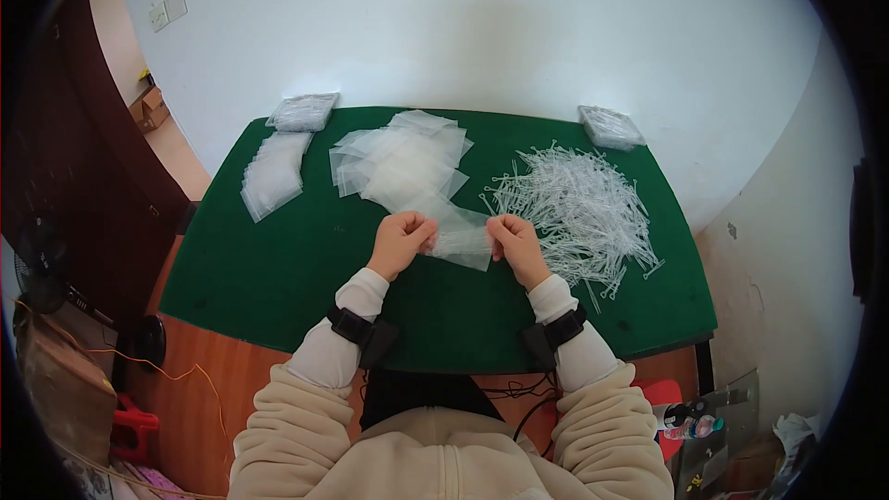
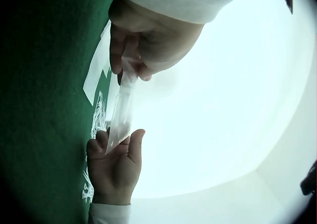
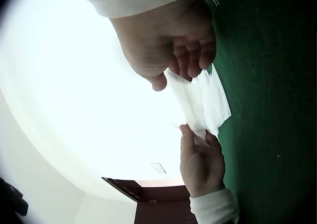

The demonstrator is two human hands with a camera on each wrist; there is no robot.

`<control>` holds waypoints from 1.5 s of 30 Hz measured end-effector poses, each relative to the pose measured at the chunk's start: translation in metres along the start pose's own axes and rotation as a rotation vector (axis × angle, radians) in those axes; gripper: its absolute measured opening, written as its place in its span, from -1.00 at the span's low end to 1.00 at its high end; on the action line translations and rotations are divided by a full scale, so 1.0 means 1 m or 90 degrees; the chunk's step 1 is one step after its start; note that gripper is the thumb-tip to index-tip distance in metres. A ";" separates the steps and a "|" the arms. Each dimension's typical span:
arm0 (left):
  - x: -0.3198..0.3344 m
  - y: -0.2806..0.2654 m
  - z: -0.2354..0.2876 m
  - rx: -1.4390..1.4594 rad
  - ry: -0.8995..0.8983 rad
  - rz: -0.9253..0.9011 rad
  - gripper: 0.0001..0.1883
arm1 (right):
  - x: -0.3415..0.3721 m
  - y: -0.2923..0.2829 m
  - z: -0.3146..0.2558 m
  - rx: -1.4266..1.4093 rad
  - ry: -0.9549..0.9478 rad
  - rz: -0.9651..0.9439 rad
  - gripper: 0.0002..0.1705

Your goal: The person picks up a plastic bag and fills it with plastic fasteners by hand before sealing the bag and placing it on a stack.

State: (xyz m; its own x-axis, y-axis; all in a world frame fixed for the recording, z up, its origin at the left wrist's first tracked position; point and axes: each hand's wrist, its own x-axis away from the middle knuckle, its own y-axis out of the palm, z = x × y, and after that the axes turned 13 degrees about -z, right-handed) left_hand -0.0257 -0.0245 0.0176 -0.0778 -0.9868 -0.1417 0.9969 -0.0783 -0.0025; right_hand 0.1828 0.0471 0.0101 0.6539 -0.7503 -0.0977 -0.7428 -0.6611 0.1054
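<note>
While both hands faced each other over the green-topped table (image 1: 278,273), a small clear plastic bag (image 1: 461,243) bridged the gap between them, at the near side of a loose heap of translucent flat bags (image 1: 398,167). The bag appeared to contain slim rods, similar to those in the tangled heap of clear plastic looped sticks (image 1: 579,213) on the right.

Step in hand, as judged: settling or closing a filled bag. Next move probably called for an even pinch along the mouth, contents kept level; sealing could not be confirmed.

Left hand (image 1: 401,243): thumb and fingers clamped on the bag's left end. Right hand (image 1: 517,248): thumb apart from half-curled fingers, bag's right end at the fingers; whether it pinched, could not tell.

Farther left lay an overlapping row of translucent bags (image 1: 275,176), well apart from the work.
</note>
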 end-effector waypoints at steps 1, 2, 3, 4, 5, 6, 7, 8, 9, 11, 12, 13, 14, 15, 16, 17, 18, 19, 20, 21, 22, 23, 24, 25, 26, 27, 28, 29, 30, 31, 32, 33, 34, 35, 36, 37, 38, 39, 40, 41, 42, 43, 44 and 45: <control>0.000 0.000 0.000 0.001 -0.001 0.001 -0.82 | 0.001 0.002 -0.003 0.000 0.001 -0.001 -0.79; 0.000 0.000 0.000 0.013 0.016 0.012 -0.82 | 0.003 0.006 -0.005 0.016 0.018 -0.041 -0.80; -0.001 -0.001 0.000 0.026 0.034 0.023 -0.82 | 0.004 0.009 -0.007 0.032 0.035 -0.082 -0.80; -0.001 -0.001 0.001 0.038 0.051 0.034 -0.82 | 0.004 0.010 -0.008 0.048 0.052 -0.122 -0.81; -0.001 -0.001 0.001 0.038 0.052 0.034 -0.82 | 0.004 0.009 -0.008 0.049 0.052 -0.123 -0.81; -0.001 -0.001 0.002 0.035 0.054 0.041 -0.82 | 0.004 0.008 -0.007 0.055 0.061 -0.119 -0.82; -0.001 -0.001 0.002 0.031 0.056 0.049 -0.82 | 0.004 0.007 -0.006 0.061 0.071 -0.115 -0.83; -0.001 -0.001 0.002 0.028 0.058 0.057 -0.82 | 0.003 0.006 -0.005 0.067 0.081 -0.112 -0.84; -0.001 -0.001 0.002 0.028 0.058 0.057 -0.82 | 0.003 0.005 -0.004 0.067 0.081 -0.112 -0.84; -0.001 -0.002 -0.001 0.040 0.052 0.063 -0.83 | 0.002 0.004 -0.003 0.062 0.087 -0.102 -0.85; -0.002 -0.002 -0.002 0.045 0.050 0.066 -0.83 | 0.002 0.004 -0.003 0.059 0.089 -0.098 -0.85; -0.002 -0.002 -0.003 0.045 0.050 0.065 -0.83 | 0.002 0.004 -0.002 0.058 0.089 -0.097 -0.85; -0.003 -0.002 -0.003 0.045 0.047 0.066 -0.83 | 0.003 0.004 -0.002 0.062 0.091 -0.093 -0.85; -0.003 -0.002 -0.004 0.046 0.046 0.067 -0.83 | 0.003 0.004 -0.002 0.066 0.094 -0.089 -0.85; -0.003 -0.003 -0.004 0.046 0.044 0.070 -0.83 | 0.002 0.005 -0.002 0.070 0.096 -0.087 -0.86; -0.003 -0.003 -0.004 0.046 0.044 0.073 -0.83 | 0.002 0.005 -0.002 0.070 0.097 -0.090 -0.86; -0.004 -0.004 -0.005 0.041 0.048 0.073 -0.83 | 0.001 0.005 -0.001 0.087 0.094 -0.092 -0.85; -0.004 -0.004 -0.005 0.036 0.050 0.075 -0.84 | 0.002 0.004 0.000 0.105 0.093 -0.096 -0.85; -0.003 -0.004 -0.005 0.033 0.053 0.079 -0.84 | 0.002 0.005 0.000 0.124 0.093 -0.102 -0.85; -0.001 -0.004 -0.006 0.036 0.049 0.091 -0.84 | 0.004 0.005 0.001 0.124 0.099 -0.113 -0.85; 0.000 -0.006 -0.006 0.027 0.048 0.099 -0.84 | 0.005 0.005 0.001 0.136 0.112 -0.115 -0.86; 0.000 -0.009 -0.005 0.016 0.050 0.108 -0.85 | 0.004 0.005 0.000 0.151 0.121 -0.119 -0.86; -0.001 -0.015 -0.005 0.004 0.052 0.118 -0.85 | 0.002 0.004 -0.001 0.165 0.129 -0.124 -0.86; 0.000 -0.024 -0.004 0.002 0.052 0.133 -0.85 | 0.001 0.004 -0.001 0.165 0.129 -0.140 -0.86; 0.002 -0.037 -0.004 -0.013 0.071 0.174 -0.87 | 0.001 0.005 -0.001 0.169 0.127 -0.141 -0.86; 0.004 -0.052 -0.004 -0.029 0.090 0.213 -0.89 | 0.002 0.005 -0.001 0.172 0.125 -0.141 -0.85; 0.006 -0.067 -0.002 -0.047 0.109 0.248 -0.90 | 0.002 0.005 -0.001 0.174 0.122 -0.137 -0.84; 0.009 -0.088 -0.004 -0.078 0.123 0.280 -0.90 | 0.002 0.006 0.000 0.171 0.119 -0.144 -0.84; 0.012 -0.111 -0.005 -0.111 0.138 0.309 -0.90 | 0.002 0.006 0.000 0.178 0.121 -0.147 -0.84; 0.015 -0.133 -0.005 -0.121 0.122 0.353 -0.90 | 0.002 0.006 0.000 0.183 0.123 -0.147 -0.85; 0.019 -0.153 -0.005 -0.131 0.107 0.395 -0.90 | 0.002 0.006 0.001 0.190 0.126 -0.145 -0.85; 0.024 -0.172 -0.004 -0.134 0.091 0.437 -0.90 | 0.001 0.006 0.001 0.185 0.122 -0.143 -0.85; 0.028 -0.191 -0.004 -0.136 0.075 0.479 -0.89 | 0.001 0.005 0.002 0.181 0.122 -0.145 -0.85; 0.030 -0.215 -0.012 -0.127 0.088 0.512 -0.89 | 0.001 0.005 0.003 0.178 0.122 -0.146 -0.85; 0.033 -0.231 -0.016 -0.117 0.103 0.544 -0.88 | 0.001 0.004 0.003 0.176 0.123 -0.146 -0.85; 0.037 -0.247 -0.020 -0.119 0.103 0.541 -0.88 | 0.001 0.004 0.003 0.173 0.121 -0.144 -0.85; 0.040 -0.256 -0.020 -0.153 0.090 0.575 -0.86 | 0.002 0.005 0.003 0.170 0.122 -0.144 -0.85; 0.042 -0.260 -0.019 -0.185 0.077 0.608 -0.85 | 0.002 0.005 0.002 0.169 0.123 -0.145 -0.85; 0.043 -0.264 -0.019 -0.184 0.077 0.606 -0.85 | 0.002 0.005 0.001 0.169 0.124 -0.145 -0.85; 0.045 -0.265 -0.016 -0.312 0.028 0.614 -0.78 | 0.002 0.004 0.001 0.170 0.125 -0.142 -0.85; 0.049 -0.265 -0.014 -0.440 -0.023 0.617 -0.68 | 0.002 0.005 0.001 0.172 0.125 -0.141 -0.85; 0.051 -0.264 -0.014 -0.568 -0.076 0.617 -0.57 | 0.002 0.005 0.001 0.175 0.127 -0.141 -0.86; 0.052 -0.261 -0.013 -0.567 -0.077 0.616 -0.57 | 0.002 0.005 0.001 0.177 0.128 -0.141 -0.86; 0.052 -0.255 -0.014 -0.669 -0.109 0.607 -0.42 | 0.001 0.005 0.002 0.177 0.129 -0.140 -0.86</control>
State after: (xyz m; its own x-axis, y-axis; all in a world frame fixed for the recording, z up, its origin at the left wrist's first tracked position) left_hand -0.2841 -0.0542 -0.0033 0.6895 -0.6123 -0.3869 0.2051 0.6774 -0.7065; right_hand 0.1792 0.0428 0.0084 0.7955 -0.5954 0.1124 -0.5749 -0.8003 -0.1704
